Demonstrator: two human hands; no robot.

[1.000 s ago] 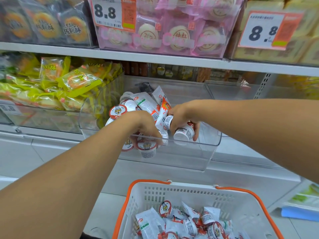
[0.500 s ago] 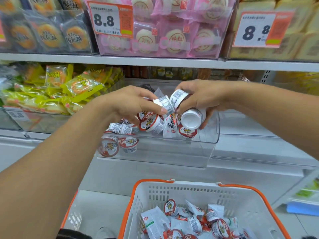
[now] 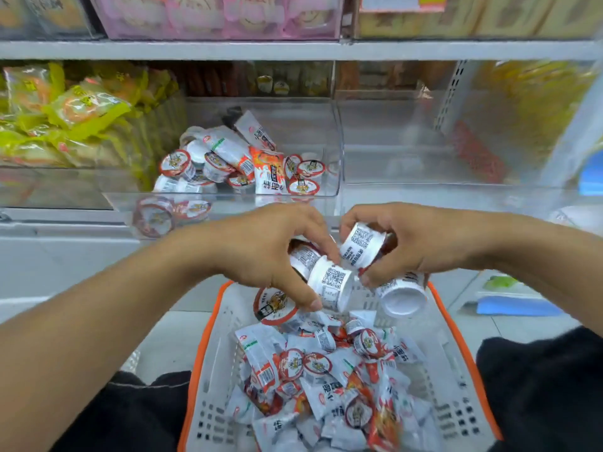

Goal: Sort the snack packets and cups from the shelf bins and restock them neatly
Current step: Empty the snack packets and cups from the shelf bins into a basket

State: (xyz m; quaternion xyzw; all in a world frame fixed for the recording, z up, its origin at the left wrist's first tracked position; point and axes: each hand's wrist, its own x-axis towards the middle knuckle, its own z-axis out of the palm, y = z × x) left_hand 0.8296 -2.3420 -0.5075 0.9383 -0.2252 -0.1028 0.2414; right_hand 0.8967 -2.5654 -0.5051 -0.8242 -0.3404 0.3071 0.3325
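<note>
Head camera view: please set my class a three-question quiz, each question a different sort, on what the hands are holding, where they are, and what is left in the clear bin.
1. True or false: both the left hand and the right hand hold small white cups.
2. Multiple choice: the hands are above A) the clear bin, B) the white basket with the orange rim, C) the yellow packets.
3. Short answer: what is left in the clear bin?

Key
1. True; one cup is in the left hand, another cup in the right.
2. B.
3. A mix of cups and packets, piled at its left side.
</note>
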